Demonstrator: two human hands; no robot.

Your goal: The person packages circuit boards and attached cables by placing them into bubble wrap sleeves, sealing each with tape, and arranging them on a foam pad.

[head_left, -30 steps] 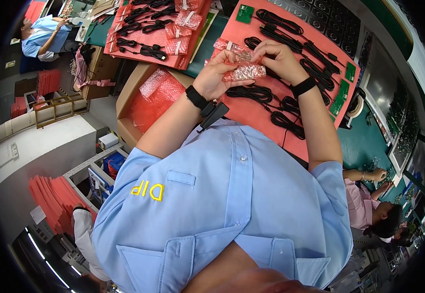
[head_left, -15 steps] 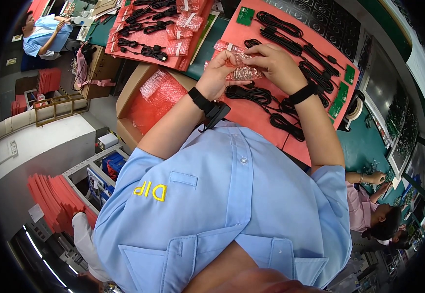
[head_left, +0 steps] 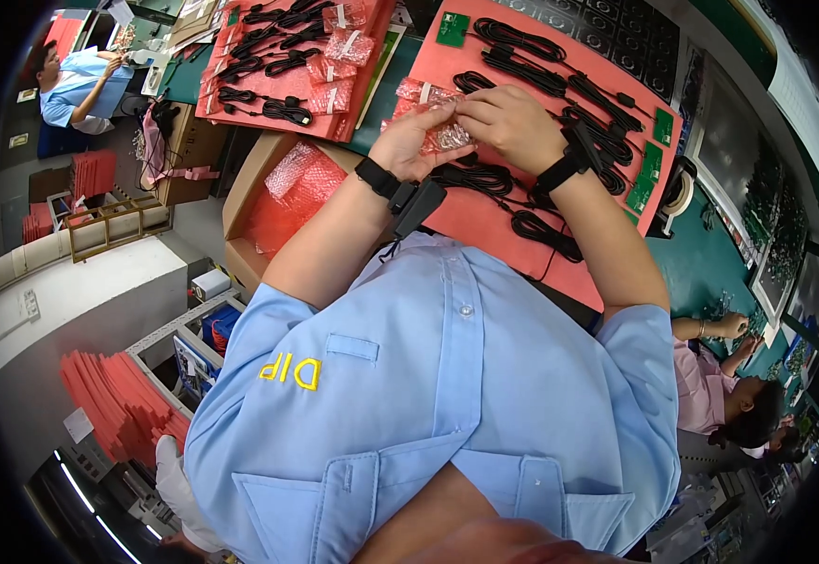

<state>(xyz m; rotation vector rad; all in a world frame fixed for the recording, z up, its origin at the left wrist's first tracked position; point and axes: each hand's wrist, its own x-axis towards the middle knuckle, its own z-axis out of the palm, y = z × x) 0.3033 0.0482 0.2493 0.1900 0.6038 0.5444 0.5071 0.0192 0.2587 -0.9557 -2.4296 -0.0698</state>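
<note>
The green workbench (head_left: 710,273) runs across the upper right of the view. On it lies a red tray (head_left: 485,221), tilted in the picture from upper left to lower right, carrying rows of coiled black cables (head_left: 532,47) and small green circuit boards (head_left: 454,28) at its edges. A second red tray (head_left: 287,56) with more cables and bagged items sits to the left. Below that, an open cardboard box (head_left: 250,202) holds pink bubble-wrap bags.

Both hands meet over the upper middle of the near tray. The left hand (head_left: 409,146) and the right hand (head_left: 508,122) each wear a black wrist strap. Between them is a small pink bubble-wrap pouch (head_left: 442,136), held just above the tray surface. Its long axis lies roughly left to right in the picture, one end under each hand. Left fingers are curled shut on its left end; right fingers are pinched together on its right end.

A seated person (head_left: 76,80) in blue works at the far upper left.
</note>
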